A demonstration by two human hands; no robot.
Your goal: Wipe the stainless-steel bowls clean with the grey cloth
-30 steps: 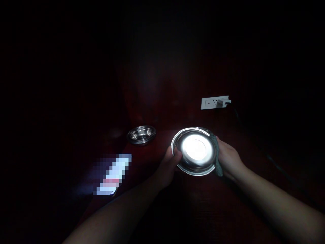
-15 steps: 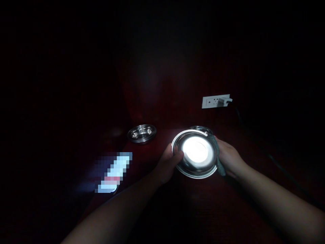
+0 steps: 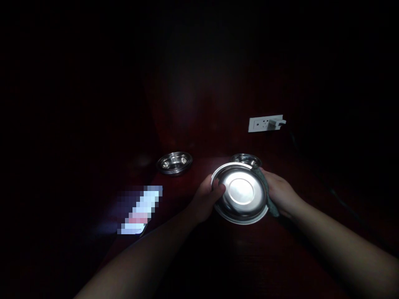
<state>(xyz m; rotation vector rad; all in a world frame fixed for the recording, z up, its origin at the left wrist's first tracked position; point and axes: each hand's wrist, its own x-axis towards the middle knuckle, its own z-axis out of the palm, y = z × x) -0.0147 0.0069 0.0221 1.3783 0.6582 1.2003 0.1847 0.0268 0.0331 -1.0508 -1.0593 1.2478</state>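
A shiny steel bowl (image 3: 241, 203) is held up in front of me, its round base turned toward the camera. Gripping its left rim is my left hand (image 3: 208, 198), the thumb lying across the metal and the other fingers hidden behind. At the right rim, my right hand (image 3: 279, 189) presses a grey-green cloth (image 3: 268, 195) around the edge; most of its fingers are out of sight behind the bowl. Another steel bowl (image 3: 245, 158) stands on the table just behind, partly covered by the held one.
To the left, a stack of steel bowls (image 3: 175, 162) sits on the dark red table (image 3: 183, 187). A lit, blurred-out phone-like screen (image 3: 145, 211) lies nearer me. A white wall socket (image 3: 264, 123) with a plug and cable is at the back right. Darkness hides the rest.
The held bowl has tilted and dropped slightly, so the glare on its base is weaker and the bowl behind shows more. Both hands keep their hold.
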